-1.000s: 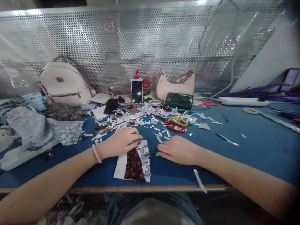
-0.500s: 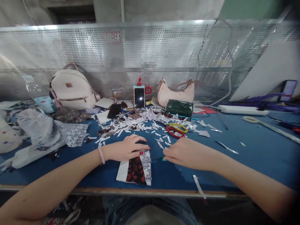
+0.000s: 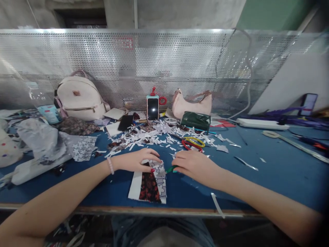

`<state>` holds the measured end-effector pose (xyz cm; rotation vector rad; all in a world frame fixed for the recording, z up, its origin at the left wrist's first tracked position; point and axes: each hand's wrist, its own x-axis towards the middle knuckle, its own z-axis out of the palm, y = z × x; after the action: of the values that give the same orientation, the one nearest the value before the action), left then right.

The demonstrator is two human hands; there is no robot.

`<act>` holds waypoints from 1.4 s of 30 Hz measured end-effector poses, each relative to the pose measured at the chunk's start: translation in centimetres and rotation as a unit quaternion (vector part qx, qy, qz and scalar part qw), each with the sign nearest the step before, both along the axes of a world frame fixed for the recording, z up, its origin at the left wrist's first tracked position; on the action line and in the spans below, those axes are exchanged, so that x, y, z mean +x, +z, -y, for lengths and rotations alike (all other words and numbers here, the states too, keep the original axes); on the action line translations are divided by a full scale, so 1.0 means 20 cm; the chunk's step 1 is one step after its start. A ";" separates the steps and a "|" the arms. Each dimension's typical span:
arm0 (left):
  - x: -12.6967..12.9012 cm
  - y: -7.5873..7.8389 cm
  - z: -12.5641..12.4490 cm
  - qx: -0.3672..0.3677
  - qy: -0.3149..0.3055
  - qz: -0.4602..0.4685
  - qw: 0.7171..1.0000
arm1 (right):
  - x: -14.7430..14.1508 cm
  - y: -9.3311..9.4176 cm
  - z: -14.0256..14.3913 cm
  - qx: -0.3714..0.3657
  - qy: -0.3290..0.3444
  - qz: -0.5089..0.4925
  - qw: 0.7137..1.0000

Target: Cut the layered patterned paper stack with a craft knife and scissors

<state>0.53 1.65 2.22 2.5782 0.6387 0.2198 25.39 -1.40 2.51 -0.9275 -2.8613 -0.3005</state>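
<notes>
A patchwork piece (image 3: 149, 188) lies flat near the table's front edge, with a white backing, a dark red-flowered strip and a lilac strip with white shapes. My left hand (image 3: 140, 160) rests on its upper part, fingers and thumb spread apart. Pinched in my right hand (image 3: 190, 166) is a small green-handled tool (image 3: 170, 169). Its thin greyish tip lies over the lilac strip's right edge; the exact kind of tool is too small to tell. Just beyond my right hand are scissors with red and yellow handles (image 3: 194, 141).
White paper and fabric scraps (image 3: 144, 137) cover the middle of the blue table (image 3: 257, 192). Behind them stand a phone (image 3: 153, 109), a pale backpack (image 3: 79, 99), a pink handbag (image 3: 192, 106) and a dark green pouch (image 3: 195, 120). Lilac patterned fabric (image 3: 83, 148) lies left; a power strip (image 3: 262, 124) sits right.
My right hand has moved left with the green-handled tool, bringing its tip onto the lilac strip. My left fingers have shifted slightly left, showing more of the piece's top.
</notes>
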 end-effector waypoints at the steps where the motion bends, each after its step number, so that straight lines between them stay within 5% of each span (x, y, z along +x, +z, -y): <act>1: 0.00 0.00 -0.01 -0.007 -0.001 0.003 1.000 | 0.00 0.00 0.00 -0.006 -0.002 0.016 1.000; 6: -0.01 0.01 -0.02 -0.018 -0.014 0.011 1.000 | -0.02 0.03 0.00 -0.064 0.012 0.071 0.995; 21: -0.01 0.01 -0.03 -0.017 -0.055 -0.011 0.998 | -0.14 0.27 0.06 -0.017 0.071 0.235 0.969; 42: -0.02 0.00 -0.03 -0.023 -0.040 -0.028 0.999 | -0.06 0.31 0.00 -0.027 0.077 0.245 0.966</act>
<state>0.17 2.15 2.30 2.5675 0.5515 0.1049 24.19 -1.47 8.65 -0.7125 -3.3824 -0.4981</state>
